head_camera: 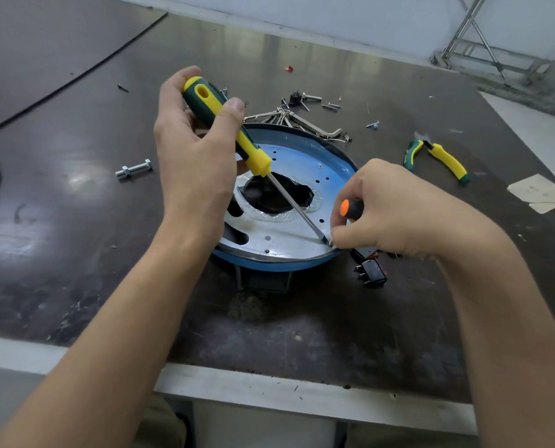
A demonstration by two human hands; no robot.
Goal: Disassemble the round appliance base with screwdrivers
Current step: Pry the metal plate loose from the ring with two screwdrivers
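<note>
The left hand [195, 156] grips the yellow screwdriver [224, 124], tip on a screw at the rim of the round base [289, 227] on the table [302, 334], while the right hand [395, 208], wrapped around an orange screwdriver [352, 209], pinches there to steady it.

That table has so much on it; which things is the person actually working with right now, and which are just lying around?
In use:
- round appliance base
- yellow-green screwdriver, in the left hand, tip at the base's near rim
- orange-handled screwdriver, in the right hand

Lying about:
- pliers
- large bolt
- loose screws and metal clips
- black switch
- tape scraps
</note>
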